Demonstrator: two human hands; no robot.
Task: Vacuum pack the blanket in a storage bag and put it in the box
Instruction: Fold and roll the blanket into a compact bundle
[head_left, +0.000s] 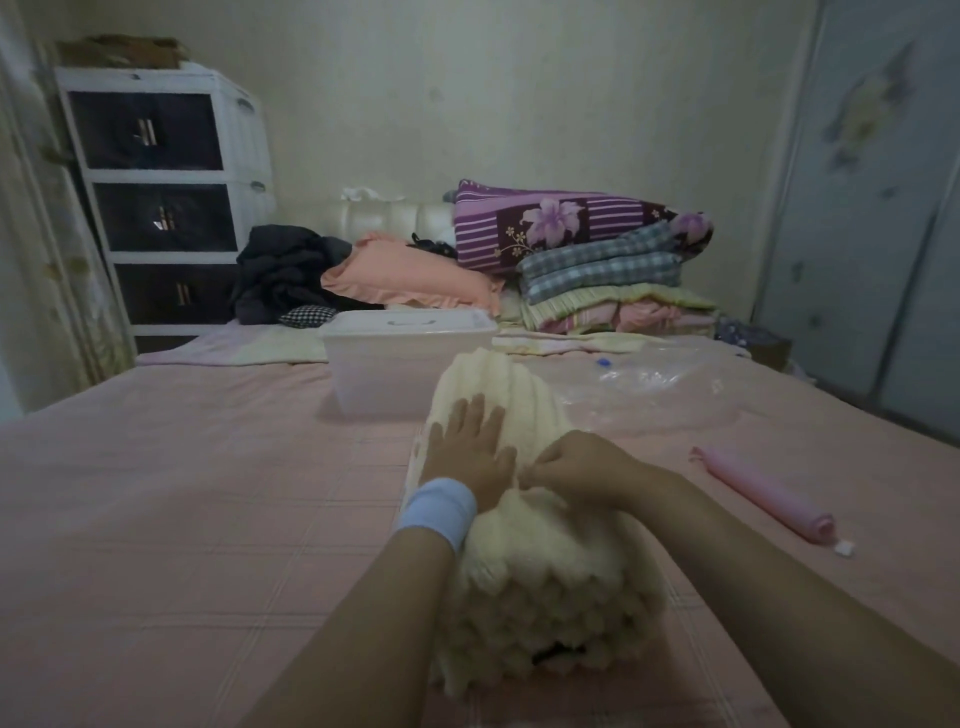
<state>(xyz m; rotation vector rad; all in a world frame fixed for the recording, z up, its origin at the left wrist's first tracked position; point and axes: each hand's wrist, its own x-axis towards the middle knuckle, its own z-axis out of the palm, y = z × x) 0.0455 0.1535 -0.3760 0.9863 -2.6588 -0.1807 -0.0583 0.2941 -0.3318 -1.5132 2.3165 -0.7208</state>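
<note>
**On the pink bed: one blanket, two hands on it**

A pink-sheeted bed (208, 493) fills my view, with a pale wall behind it and one white drawer unit (156, 208) of three dark drawers in the left corner. At the head of the bed I count one peach pillow (410, 280), one heap of dark clothes (280, 275) and one stack of folded bedding (597, 270).

One fluffy cream blanket (545, 571), folded into a thick bundle, lies mid-bed and runs away from me. Beyond its far end stands one clear plastic box (395, 358) with its lid on. To the right of the box, one clear storage bag (665, 389) lies flat with a blue valve (602, 362) on it. Further right, well apart from the blanket, lies one pink roll (763, 496); I cannot tell what it is.

My left hand (467, 452), with a light blue wristband (436, 512), rests flat on top of the blanket, its fingers (475, 415) straight and slightly spread. My right hand (576, 467) is just beside it, its fingers (540, 470) curled and pinching a fold of the blanket's top layer.
</note>
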